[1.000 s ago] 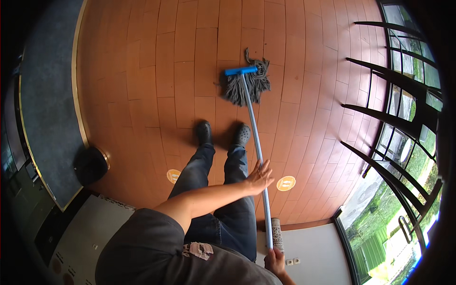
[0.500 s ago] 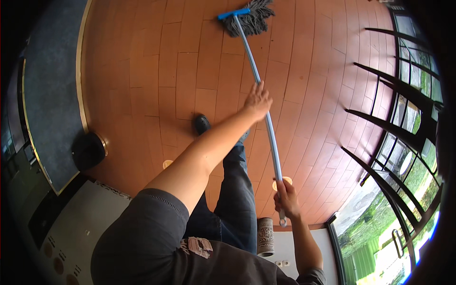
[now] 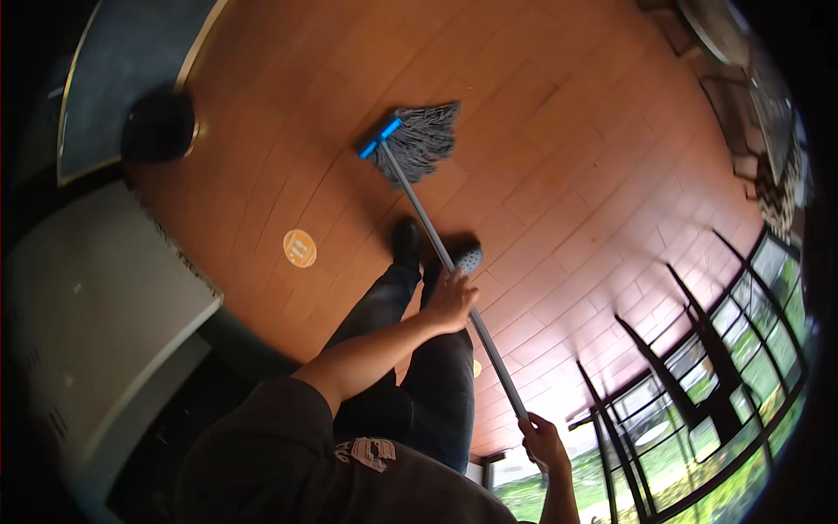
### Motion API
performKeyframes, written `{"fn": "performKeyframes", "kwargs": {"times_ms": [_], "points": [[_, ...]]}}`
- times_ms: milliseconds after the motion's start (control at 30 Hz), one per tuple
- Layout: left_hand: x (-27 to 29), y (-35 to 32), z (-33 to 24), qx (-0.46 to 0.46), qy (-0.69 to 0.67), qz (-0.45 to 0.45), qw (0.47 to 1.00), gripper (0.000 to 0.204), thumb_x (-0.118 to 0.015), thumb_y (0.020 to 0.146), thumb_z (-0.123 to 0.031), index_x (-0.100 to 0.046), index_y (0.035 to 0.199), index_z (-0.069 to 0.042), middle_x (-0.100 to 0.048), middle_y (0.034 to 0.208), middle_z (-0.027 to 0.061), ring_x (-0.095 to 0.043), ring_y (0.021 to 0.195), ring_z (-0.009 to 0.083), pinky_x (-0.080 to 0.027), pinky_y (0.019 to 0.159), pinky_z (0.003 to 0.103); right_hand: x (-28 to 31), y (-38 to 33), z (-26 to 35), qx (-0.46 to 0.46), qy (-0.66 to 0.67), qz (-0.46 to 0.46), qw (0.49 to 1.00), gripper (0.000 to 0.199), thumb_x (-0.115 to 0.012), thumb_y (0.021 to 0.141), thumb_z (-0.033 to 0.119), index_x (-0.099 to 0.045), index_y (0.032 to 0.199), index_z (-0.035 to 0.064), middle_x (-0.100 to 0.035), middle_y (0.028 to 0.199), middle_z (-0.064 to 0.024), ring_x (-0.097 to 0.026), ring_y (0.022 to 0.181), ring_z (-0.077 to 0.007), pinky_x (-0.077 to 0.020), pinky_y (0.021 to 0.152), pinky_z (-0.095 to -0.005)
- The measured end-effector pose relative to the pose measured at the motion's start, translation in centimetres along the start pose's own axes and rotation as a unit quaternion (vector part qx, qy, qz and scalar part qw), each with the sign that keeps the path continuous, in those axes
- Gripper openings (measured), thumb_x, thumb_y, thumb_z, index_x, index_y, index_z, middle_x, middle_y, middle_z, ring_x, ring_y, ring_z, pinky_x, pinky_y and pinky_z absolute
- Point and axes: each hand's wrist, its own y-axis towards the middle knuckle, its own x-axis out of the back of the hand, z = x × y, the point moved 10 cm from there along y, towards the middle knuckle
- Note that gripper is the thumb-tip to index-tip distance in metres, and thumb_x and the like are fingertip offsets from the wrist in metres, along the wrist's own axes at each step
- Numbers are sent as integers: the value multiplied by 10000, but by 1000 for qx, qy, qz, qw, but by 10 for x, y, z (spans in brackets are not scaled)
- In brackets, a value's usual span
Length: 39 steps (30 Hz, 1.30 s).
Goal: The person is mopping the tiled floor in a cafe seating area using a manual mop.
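A string mop lies with its grey strands [image 3: 425, 144] spread on the reddish-brown tile floor [image 3: 559, 131], ahead of my feet. Its blue clamp [image 3: 381, 138] joins a long grey handle [image 3: 415, 199] that slants down to the right across my right shoe. My left hand [image 3: 451, 301] is wrapped round the middle of this handle, just beyond my knees. Close to the handle's upper end, at the lower right, my right hand [image 3: 543, 443] grips it. The very tip of the handle is mostly hidden by that hand.
An orange round floor sticker [image 3: 299, 248] is left of my feet. Farther left stand a black round stool or bin [image 3: 158, 125] and a pale counter [image 3: 131, 297]. Dark chair legs [image 3: 642, 349] rise at the right before windows. A table and chairs [image 3: 729, 79] are at the far right.
The mop head has come nearer and to the left. Both hands have moved lower in view, still on the handle. My view has turned, and my feet are now close together.
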Motion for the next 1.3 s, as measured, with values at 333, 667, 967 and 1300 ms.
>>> {"fn": "performKeyframes", "kwargs": {"times_ms": [333, 667, 967, 1300], "points": [[86, -49, 210, 115, -9, -149, 982, 202, -729, 622, -61, -587, 760, -21, -559, 929, 221, -421, 1210, 451, -311, 1065, 538, -134, 59, 186, 173, -275, -8, 946, 331, -502, 972, 303, -597, 1107, 16, -644, 788, -259, -675, 824, -392, -505, 672, -403], [61, -136, 151, 184, -130, -128, 966, 147, -742, 581, -135, -677, 705, -90, -600, 839, 118, -507, 1027, 317, -366, 944, 507, -121, -18, 136, 27, -254, 70, 964, 338, -568, 969, 264, -585, 1208, 25, -540, 581, -5, -522, 524, -65, -450, 493, -251], [172, -197, 342, 201, -42, -302, 931, 203, -720, 722, -134, -525, 704, -81, -549, 893, 111, -492, 1153, 387, -378, 966, 522, -313, 59, 236, 216, -207, 154, 942, 217, -470, 995, 220, -572, 1043, 35, -456, 538, 24, -407, 369, -57, -319, 333, -236], [217, -186, 416, 262, 20, -282, 923, 283, -663, 729, 14, -587, 992, -54, -434, 1365, 190, -396, 1291, 402, -430, 1025, 430, -376, 119, 329, 392, -276, 65, 875, 230, -490, 985, 249, -560, 953, 32, -491, 532, -66, -476, 383, -160, -366, 349, -308]]}}
